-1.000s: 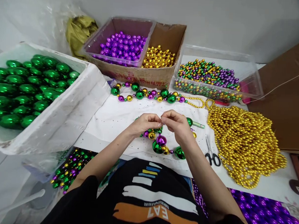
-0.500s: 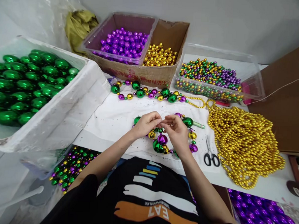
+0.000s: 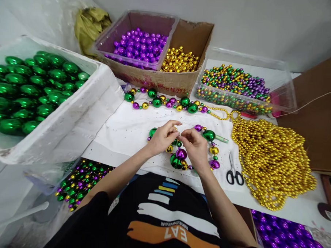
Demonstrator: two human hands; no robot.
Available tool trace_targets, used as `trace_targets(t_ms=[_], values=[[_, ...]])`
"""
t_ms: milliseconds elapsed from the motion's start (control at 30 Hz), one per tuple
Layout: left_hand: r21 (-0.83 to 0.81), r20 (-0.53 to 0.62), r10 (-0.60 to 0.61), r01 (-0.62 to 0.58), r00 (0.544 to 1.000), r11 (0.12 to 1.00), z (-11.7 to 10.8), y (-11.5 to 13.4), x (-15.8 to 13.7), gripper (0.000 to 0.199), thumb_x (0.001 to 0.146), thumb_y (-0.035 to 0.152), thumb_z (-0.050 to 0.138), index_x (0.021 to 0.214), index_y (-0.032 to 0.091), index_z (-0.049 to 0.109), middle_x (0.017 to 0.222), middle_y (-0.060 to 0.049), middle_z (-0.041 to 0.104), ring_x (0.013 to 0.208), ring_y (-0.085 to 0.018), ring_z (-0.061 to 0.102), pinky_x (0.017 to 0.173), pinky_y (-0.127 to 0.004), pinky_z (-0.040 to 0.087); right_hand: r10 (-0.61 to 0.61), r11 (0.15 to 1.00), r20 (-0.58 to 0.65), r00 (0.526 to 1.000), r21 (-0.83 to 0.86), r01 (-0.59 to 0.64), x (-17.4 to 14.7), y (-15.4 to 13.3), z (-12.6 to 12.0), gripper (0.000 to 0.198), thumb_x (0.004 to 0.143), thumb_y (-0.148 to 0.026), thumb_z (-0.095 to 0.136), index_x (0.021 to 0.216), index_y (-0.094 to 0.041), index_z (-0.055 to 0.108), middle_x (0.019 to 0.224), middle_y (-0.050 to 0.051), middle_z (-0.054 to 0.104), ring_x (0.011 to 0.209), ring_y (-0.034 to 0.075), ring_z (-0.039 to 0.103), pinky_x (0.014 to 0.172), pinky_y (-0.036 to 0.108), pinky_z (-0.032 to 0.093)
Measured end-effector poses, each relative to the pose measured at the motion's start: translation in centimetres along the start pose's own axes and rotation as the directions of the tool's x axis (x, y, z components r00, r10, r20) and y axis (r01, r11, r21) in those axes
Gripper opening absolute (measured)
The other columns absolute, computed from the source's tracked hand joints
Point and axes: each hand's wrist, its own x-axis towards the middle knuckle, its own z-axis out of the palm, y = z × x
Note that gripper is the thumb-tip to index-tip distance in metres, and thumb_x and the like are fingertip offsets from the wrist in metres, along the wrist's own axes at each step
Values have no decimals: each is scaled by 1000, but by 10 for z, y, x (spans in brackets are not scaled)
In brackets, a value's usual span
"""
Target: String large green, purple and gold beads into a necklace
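My left hand [image 3: 162, 139] and my right hand [image 3: 196, 149] meet over the white cloth, fingertips pinched close together. Between them is the thin string of a bead necklace [image 3: 181, 154]; the exact spot they grip is partly covered by the fingers. Green, purple and gold beads of this necklace lie in a loop under and around both hands. Beside the right hand, a pale green tube-like stick [image 3: 222, 139] lies behind a large green bead. Black-handled scissors [image 3: 234, 174] rest to the right, blades pointing away from me.
A finished-looking bead strand [image 3: 169, 102] stretches across the cloth's far side. Gold bead chains [image 3: 273, 161] are heaped at right. Behind stand a cardboard box [image 3: 148, 78] and a clear bin [image 3: 289, 96] of small beads. A white foam box [image 3: 101, 88] of green beads is at left.
My left index finger has lifted and straightened a little away from the pinch. The hands otherwise stay in nearly the same place; the whole view has shifted slightly.
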Motion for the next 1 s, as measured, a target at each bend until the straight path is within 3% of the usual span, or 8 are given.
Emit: trace_targets(t_ms=[200, 333, 433, 500, 633, 800, 900, 1000], values=[[-58, 15, -30, 31, 999, 998, -1, -5, -5, 57, 78, 8, 58, 133, 22, 50, 102, -4, 63, 67, -8, 56, 66, -23, 45, -251, 903, 7, 968, -358, 237, -3, 5, -1, 15, 91, -18, 55, 81, -21, 67, 75, 3, 63, 70, 17, 58, 65, 31, 44], [-105, 14, -1, 3, 1000, 994, -2, -4, -7, 73, 74, 5, 58, 142, 28, 43, 129, -9, 53, 66, -6, 57, 64, -23, 47, -240, 890, 24, 970, -394, 230, -4, 9, -2, 19, 92, -20, 53, 81, -21, 69, 79, 5, 63, 74, 19, 58, 68, 33, 44], [-49, 22, 86, -84, 996, 995, -5, -2, -6, 58, 76, 4, 56, 130, 24, 51, 131, -9, 53, 73, -8, 59, 71, -26, 49, -70, 969, 41, 997, -236, 78, -1, 11, -7, 15, 87, -24, 59, 75, -21, 68, 76, 4, 60, 73, 19, 56, 69, 33, 43], [47, 26, 191, -192, 981, 980, -9, -2, -5, 34, 76, 3, 54, 106, 19, 60, 121, -8, 57, 82, -11, 60, 78, -28, 49, 152, 988, 120, 981, -3, -153, 1, 13, -12, 13, 80, -31, 66, 72, -20, 66, 68, 1, 56, 63, 16, 51, 61, 31, 40], [182, 61, 319, -325, 946, 928, -12, -1, -6, 18, 79, 1, 50, 78, 17, 59, 98, -5, 62, 96, -16, 60, 85, -31, 48, 464, 749, 316, 827, 359, -558, 5, 15, -21, 28, 63, -40, 82, 73, -19, 67, 58, -4, 49, 52, 10, 39, 51, 27, 30], [387, -4, 411, -377, 912, 841, -2, 2, -20, 12, 86, 11, 54, 89, 19, 63, 107, -8, 63, 104, -19, 60, 93, -37, 47, 535, 613, 343, 772, 471, -634, 2, 10, -21, 35, 53, -37, 91, 70, -16, 69, 61, -4, 52, 53, 7, 40, 50, 23, 30], [579, -35, 517, -404, 855, 708, 8, -1, -28, 4, 86, 20, 62, 90, 19, 63, 108, -8, 63, 105, -22, 59, 105, -45, 40, 534, 587, 348, 770, 503, -634, -1, 7, -18, 35, 52, -37, 92, 70, -16, 70, 60, -4, 53, 53, 7, 42, 49, 23, 32], [664, -50, 527, -366, 848, 652, 17, -7, -31, 4, 86, 22, 64, 90, 20, 65, 108, -7, 64, 103, -22, 59, 110, -49, 36, 530, 581, 345, 775, 518, -628, -3, 6, -17, 34, 51, -36, 93, 69, -17, 70, 61, -3, 56, 53, 7, 43, 49, 22, 33]])
